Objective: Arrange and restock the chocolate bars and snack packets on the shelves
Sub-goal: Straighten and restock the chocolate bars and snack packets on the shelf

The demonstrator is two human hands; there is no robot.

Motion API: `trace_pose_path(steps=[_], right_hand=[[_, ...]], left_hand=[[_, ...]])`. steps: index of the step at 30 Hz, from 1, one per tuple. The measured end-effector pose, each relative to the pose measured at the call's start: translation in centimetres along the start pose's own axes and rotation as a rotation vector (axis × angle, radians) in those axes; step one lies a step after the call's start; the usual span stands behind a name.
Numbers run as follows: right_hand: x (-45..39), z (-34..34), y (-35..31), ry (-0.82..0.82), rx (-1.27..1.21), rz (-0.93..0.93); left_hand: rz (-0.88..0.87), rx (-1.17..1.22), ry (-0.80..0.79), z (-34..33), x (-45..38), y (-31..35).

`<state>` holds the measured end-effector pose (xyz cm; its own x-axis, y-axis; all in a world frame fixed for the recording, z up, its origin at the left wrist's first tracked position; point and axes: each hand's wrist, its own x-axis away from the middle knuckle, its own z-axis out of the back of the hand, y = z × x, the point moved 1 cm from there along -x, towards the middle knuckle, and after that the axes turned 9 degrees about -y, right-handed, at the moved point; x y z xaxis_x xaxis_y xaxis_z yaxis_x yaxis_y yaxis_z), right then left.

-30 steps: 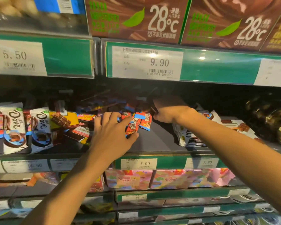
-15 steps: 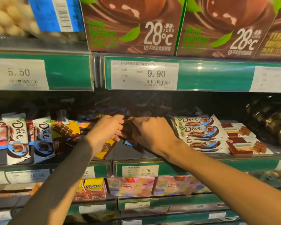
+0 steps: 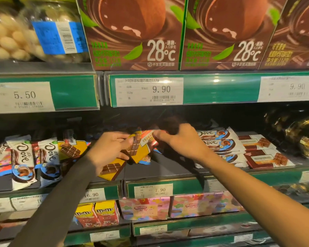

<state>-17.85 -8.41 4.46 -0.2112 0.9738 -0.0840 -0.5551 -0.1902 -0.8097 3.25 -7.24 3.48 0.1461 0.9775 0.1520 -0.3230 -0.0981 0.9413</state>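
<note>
Both hands are holding chocolate bars over the middle shelf.

The left hand, in a dark sleeve, is gripping a yellow chocolate bar with curled fingers, and the bar is standing tilted above the shelf floor. The right hand is pinching a red packet at its end, just beside the top of the yellow bar; the picture is blurred there, so I cannot tell if the two are touching. A second yellow bar is lying flat under the left hand, near the shelf edge. White Dove bars are lying in a stack just right of the right hand, and more Dove bars are lying at the left. Brown boxes are standing on the upper shelf above a 9.90 price tag.
</note>
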Motion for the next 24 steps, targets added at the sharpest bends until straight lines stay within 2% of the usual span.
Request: trace_pose_path(steps=[3, 10, 13, 16, 20, 24], right_hand=[[0.6, 0.3, -0.8, -0.166, -0.465, -0.117], [2.6, 2.3, 0.1, -0.042, -0.855, -0.198], [3.5, 3.8, 1.3, 0.017, -0.827, -0.224], [4.8, 6.8, 2.2, 0.126, -0.753, -0.230], [6.8, 11.9, 3.3, 0.204, -0.622, -0.206], [8.6, 17.0, 5.0, 0.233, -0.431, -0.221]], left_hand=[[-0.063, 0.025, -0.067, -0.7, 0.4, 0.4], [-0.146, 0.269, -0.161, -5.7, 1.0, 2.6], [-0.165, 0.287, -0.167, -8.4, 1.0, 3.8], [-0.183, 0.252, -0.074, -10.2, 0.9, 4.7], [-0.266, 0.060, 0.044, -11.8, 0.7, 4.9], [-0.356, -0.067, 0.087, -13.2, 0.4, 4.3]])
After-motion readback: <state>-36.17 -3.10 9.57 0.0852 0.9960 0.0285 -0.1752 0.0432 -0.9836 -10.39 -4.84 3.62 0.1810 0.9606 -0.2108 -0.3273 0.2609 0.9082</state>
